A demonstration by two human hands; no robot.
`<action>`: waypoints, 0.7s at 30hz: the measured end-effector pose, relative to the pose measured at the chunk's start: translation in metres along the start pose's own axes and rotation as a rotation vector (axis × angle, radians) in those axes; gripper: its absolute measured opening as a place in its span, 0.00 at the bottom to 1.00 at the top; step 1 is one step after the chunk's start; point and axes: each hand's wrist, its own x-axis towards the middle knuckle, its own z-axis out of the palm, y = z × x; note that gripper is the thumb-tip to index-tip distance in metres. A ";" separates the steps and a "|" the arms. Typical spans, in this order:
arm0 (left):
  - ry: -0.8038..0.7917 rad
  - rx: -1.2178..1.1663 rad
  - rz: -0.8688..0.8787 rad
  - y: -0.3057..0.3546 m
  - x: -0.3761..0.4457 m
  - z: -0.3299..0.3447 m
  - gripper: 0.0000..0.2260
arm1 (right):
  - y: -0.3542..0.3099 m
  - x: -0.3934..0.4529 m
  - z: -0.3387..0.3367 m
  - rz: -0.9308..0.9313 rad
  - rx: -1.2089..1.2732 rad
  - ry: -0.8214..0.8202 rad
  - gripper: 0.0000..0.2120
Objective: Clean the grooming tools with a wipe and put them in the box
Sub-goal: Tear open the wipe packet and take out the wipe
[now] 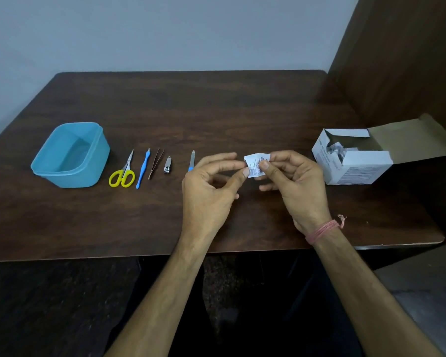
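A small white wipe sachet with printed text is pinched above the table between my left hand and my right hand, thumbs and forefingers on its two sides. To the left lie, in a row, yellow-handled scissors, a blue cuticle tool, brown tweezers, a small metal nail clipper and a nail file with a blue handle, partly behind my left hand. An open blue plastic box stands at the far left with nothing in it.
A white cardboard carton of sachets stands open at the right, its flap raised. The dark wooden table meets a brown panel on the right. The near table edge runs just under my wrists.
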 end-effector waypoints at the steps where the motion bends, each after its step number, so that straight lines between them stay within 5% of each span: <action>1: 0.018 0.001 0.003 0.000 0.001 -0.001 0.05 | -0.001 0.000 0.000 0.004 -0.007 -0.007 0.05; 21: 0.022 0.003 0.013 -0.001 -0.001 0.000 0.05 | -0.001 -0.003 -0.001 -0.003 -0.028 -0.036 0.05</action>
